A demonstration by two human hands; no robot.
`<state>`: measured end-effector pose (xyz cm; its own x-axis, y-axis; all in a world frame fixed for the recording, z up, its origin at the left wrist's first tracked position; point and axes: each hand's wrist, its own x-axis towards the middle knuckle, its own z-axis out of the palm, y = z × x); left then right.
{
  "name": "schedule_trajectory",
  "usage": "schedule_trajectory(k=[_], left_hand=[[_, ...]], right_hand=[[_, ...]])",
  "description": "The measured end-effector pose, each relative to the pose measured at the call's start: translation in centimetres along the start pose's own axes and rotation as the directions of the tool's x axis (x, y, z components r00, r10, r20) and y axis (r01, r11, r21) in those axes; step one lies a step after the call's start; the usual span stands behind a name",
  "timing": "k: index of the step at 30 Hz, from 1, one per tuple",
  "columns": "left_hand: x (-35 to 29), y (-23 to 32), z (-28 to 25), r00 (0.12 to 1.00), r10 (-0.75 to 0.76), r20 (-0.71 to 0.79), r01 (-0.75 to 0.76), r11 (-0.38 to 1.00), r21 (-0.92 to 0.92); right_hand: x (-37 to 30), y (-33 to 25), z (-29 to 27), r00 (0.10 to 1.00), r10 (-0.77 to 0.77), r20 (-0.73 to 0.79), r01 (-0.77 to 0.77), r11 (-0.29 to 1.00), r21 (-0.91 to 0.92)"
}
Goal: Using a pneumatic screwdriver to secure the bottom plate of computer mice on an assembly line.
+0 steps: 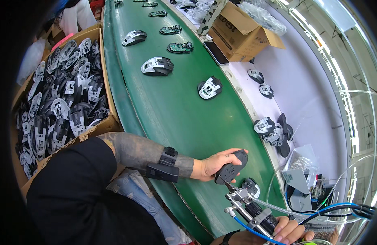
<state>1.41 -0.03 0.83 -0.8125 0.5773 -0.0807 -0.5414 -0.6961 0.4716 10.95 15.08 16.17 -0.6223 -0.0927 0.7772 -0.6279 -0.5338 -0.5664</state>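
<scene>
A black computer mouse (pixel 232 166) is gripped in my left hand (pixel 213 165), its dark underside turned up, above the green belt. My fingers wrap around its sides. My right hand (pixel 290 231) is closed around an automatic screwdriver (pixel 254 212) with a metal head, a blue air hose and a clear tube. The tool's tip meets the near end of the mouse, though the exact contact point is too small to make out. Just right of that tip, another mouse (pixel 250 187) rests on the belt, partly covered by the tool.
Along the green conveyor belt (pixel 172 110) lie several grey-and-black mouse shells (pixel 157 66) and green circuit assemblies (pixel 180 47). A carton (pixel 109 85) full of shells stands left. On the right ledge are a phone (pixel 216 52), an open cardboard box (pixel 237 34), more shells (pixel 265 125) and a screw feeder (pixel 298 192).
</scene>
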Motion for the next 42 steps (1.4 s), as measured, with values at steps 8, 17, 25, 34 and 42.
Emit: schedule_trajectory(k=[8, 17, 25, 34, 42], left_hand=[[0.0, 1.1, 0.2, 1.0, 0.017, 0.015, -0.017, 0.999, -0.035], [0.2, -1.2, 0.9, 0.962, 0.122, -0.245, -0.022, 0.927, 0.374], [3.0, 1.4, -2.0, 0.89, 0.21, -0.404, -0.182, 0.978, 0.107], [3.4, 1.4, -2.1, 0.982, 0.016, -0.187, 0.016, 0.985, 0.169], [2.1, 2.1, -2.2, 0.782, 0.615, 0.098, -0.409, 0.388, 0.826]], right_hand=[[0.6, 0.0, -0.6, 0.999, 0.025, 0.043, -0.024, 0.999, -0.022], [-1.4, 1.1, 0.0, 0.99, -0.056, -0.127, 0.043, 0.994, -0.103], [0.0, 1.4, -0.5, 0.957, -0.015, -0.29, -0.049, 0.976, -0.213], [0.7, 1.7, -1.2, 0.927, -0.049, -0.371, -0.071, 0.95, -0.303], [0.6, 1.0, -1.8, 0.899, -0.09, -0.428, -0.082, 0.927, -0.367]])
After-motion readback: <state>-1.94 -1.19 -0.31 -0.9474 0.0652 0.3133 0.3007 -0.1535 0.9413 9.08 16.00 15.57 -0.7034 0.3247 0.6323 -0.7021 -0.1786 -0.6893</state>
